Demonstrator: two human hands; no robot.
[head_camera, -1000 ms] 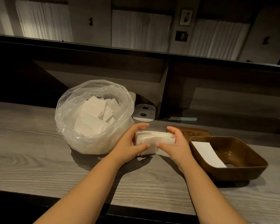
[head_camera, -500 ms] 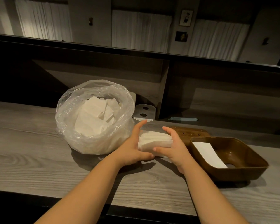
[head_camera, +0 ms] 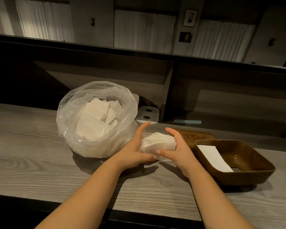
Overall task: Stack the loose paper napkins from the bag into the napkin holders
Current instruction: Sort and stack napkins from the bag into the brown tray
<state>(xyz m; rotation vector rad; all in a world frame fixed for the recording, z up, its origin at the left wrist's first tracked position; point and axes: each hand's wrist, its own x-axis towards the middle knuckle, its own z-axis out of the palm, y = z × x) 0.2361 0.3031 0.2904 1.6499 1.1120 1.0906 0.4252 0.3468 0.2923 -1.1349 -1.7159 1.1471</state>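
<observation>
Napkins, squeezed between the left hand and right hand, could splay and slip if either grip loosens before the holder.

A grey wooden tabletop runs across the view. At its back, near a dark shelf, lies a flat white plate with two dark holes. A thin pale blue strip lies further right. White curtains and two small pictures are on the far wall.
</observation>
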